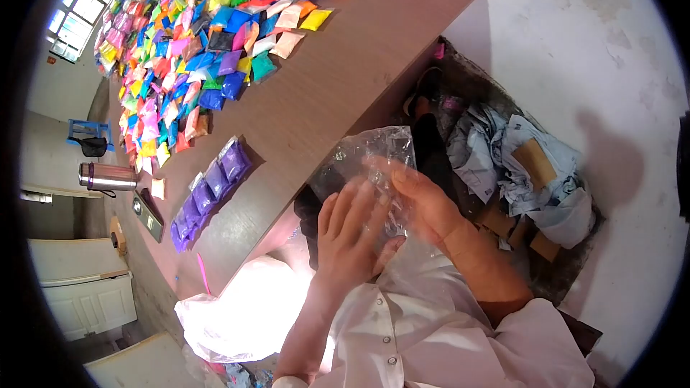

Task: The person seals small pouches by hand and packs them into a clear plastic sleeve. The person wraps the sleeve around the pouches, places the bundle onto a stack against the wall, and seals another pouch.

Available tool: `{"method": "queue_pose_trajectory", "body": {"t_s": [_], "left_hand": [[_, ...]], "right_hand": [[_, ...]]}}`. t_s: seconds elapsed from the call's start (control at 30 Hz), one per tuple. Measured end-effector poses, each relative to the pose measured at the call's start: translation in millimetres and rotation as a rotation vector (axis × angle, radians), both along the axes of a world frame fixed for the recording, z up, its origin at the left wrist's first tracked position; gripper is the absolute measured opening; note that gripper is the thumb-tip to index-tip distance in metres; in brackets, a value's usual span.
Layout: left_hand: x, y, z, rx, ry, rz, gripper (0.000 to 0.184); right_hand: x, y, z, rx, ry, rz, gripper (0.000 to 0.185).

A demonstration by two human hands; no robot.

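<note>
The left hand (351,226) lies spread on a clear bag (370,142) the right hand (429,205) pinches, purple packets (207,192) to their left.

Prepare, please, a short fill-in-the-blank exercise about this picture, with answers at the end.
1. The left hand and right hand touch a clear plastic ____.
2. The row of packets lying on the table is ____ in colour.
3. Down the white shirt front runs a line of ____.
Missing words: bag; purple; buttons.

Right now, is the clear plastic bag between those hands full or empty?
Empty, it seems: the clear plastic bag looks crinkled and see-through, and nothing shows inside.
</note>
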State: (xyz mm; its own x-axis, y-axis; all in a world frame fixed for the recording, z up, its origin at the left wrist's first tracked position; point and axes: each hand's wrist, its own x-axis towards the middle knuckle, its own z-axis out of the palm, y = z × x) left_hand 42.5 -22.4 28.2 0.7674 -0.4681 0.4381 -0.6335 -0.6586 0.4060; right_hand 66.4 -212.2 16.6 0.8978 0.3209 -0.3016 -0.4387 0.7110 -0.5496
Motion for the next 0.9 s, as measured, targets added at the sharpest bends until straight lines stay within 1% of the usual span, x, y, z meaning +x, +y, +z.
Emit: {"method": "queue_pose_trajectory", "body": {"t_s": [0.07, 0.13, 0.2, 0.23, 0.3, 0.37, 0.47, 0.5, 0.53, 0.6, 0.67, 0.7, 0.73, 0.8, 0.83, 0.9], "left_hand": [[2, 3, 5, 0.036, 0.004, -0.018, 0.051], [4, 3, 3, 0.071, 0.012, -0.038, 0.050], [8, 2, -3, 0.150, -0.041, 0.006, 0.049], [11, 3, -2, 0.148, -0.045, 0.011, 0.049], [18, 7, 2, 0.210, -0.113, 0.107, 0.049], [31, 13, 8, 0.186, -0.144, 0.122, 0.048], [52, 20, 24, 0.157, -0.186, 0.137, 0.047], [59, 24, 27, 0.181, -0.179, 0.136, 0.047], [66, 28, 29, 0.205, -0.170, 0.136, 0.048], [84, 35, 32, 0.162, -0.144, 0.099, 0.049], [101, 41, 28, 0.141, -0.149, 0.087, 0.042], [106, 45, 25, 0.160, -0.067, 0.115, 0.047], [111, 47, 24, 0.158, -0.067, 0.120, 0.047], [126, 50, 21, 0.100, -0.025, 0.067, 0.054], [131, 51, 18, 0.095, -0.022, 0.070, 0.054], [141, 53, 9, 0.224, -0.014, 0.095, 0.057]], "right_hand": [[-1, -2, 11, 0.037, -0.048, 0.153, 0.059], [2, -2, 10, 0.034, -0.057, 0.149, 0.059], [9, -2, 8, 0.026, -0.075, 0.150, 0.058], [13, 1, 6, -0.010, -0.092, 0.134, 0.058], [23, 7, 14, -0.045, -0.109, 0.126, 0.057], [45, 10, 38, -0.051, -0.071, 0.057, 0.058], [89, 19, 43, -0.003, -0.101, 0.041, 0.056], [107, 21, 35, 0.025, -0.139, 0.090, 0.054], [121, 25, 39, 0.025, -0.146, 0.093, 0.054], [146, 40, 47, -0.100, -0.167, 0.099, 0.054], [177, 52, 34, -0.082, -0.219, 0.153, 0.054], [189, 59, 32, -0.064, -0.263, 0.203, 0.053], [200, 66, 29, -0.066, -0.264, 0.207, 0.053], [219, 78, 23, -0.134, -0.249, 0.202, 0.048], [231, 83, 14, -0.139, -0.245, 0.206, 0.048], [253, 91, 4, -0.444, -0.445, 0.119, 0.036]]}}
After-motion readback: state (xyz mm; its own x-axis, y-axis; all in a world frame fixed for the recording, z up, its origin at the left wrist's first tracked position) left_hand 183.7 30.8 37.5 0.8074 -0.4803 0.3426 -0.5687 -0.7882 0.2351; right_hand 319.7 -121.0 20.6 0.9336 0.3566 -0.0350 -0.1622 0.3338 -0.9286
